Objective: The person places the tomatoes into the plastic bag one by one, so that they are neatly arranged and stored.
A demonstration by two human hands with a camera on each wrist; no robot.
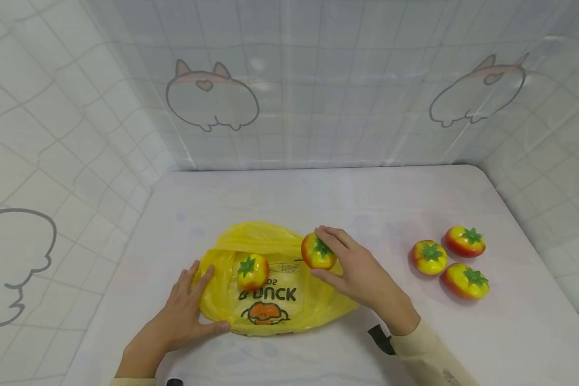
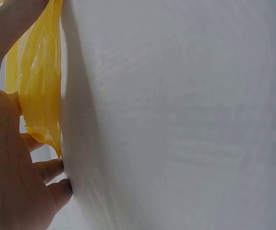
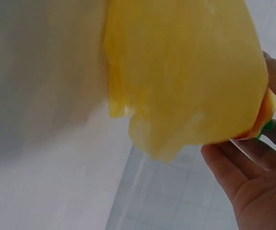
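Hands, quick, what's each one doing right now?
Left hand: open, fingers flat on the yellow bag.
Right hand: holding a tomato over the bag.

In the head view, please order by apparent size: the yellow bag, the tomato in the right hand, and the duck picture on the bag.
1. yellow bag
2. duck picture
3. tomato in the right hand

The last two look nearly alike, so that order is unsure.

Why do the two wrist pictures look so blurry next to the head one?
Head view: even, soft light, sharp on the right hand, its tomato and the yellow bag, with edges bowed by the wide lens. Left wrist view: the table fills the frame, too close to focus. Right wrist view: the bag is a soft blur.
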